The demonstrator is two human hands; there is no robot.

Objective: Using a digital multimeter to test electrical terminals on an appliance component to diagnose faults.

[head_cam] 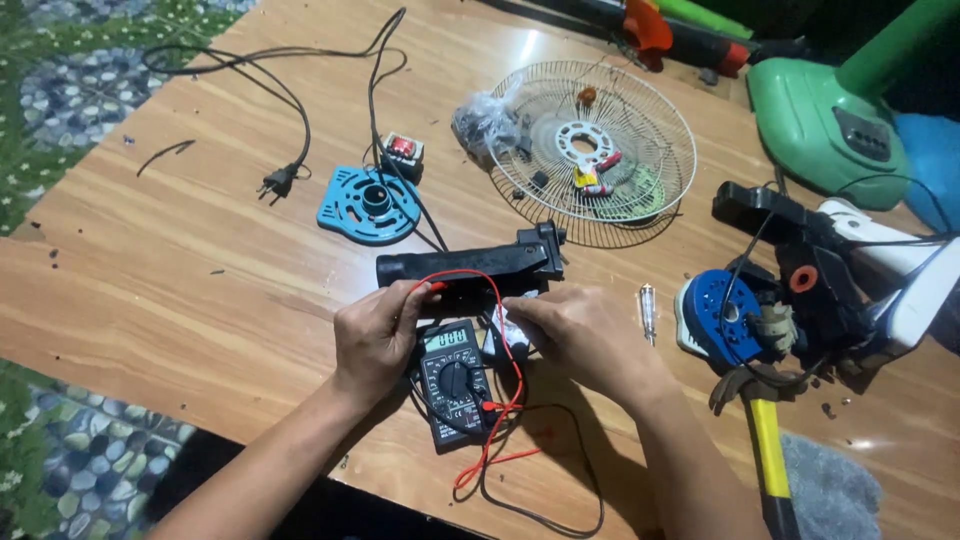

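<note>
Black multimeter between hands, wire fan guard — beyond

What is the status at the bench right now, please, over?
Left hand pinching red probe lead. Right hand on small part, partly hidden. Both over black housing; multimeter between wrists. Nothing in the way.

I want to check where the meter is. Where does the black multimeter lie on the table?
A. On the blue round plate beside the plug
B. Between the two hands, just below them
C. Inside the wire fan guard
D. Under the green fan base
B: the multimeter lies on the table between the left hand and the right hand.
</note>
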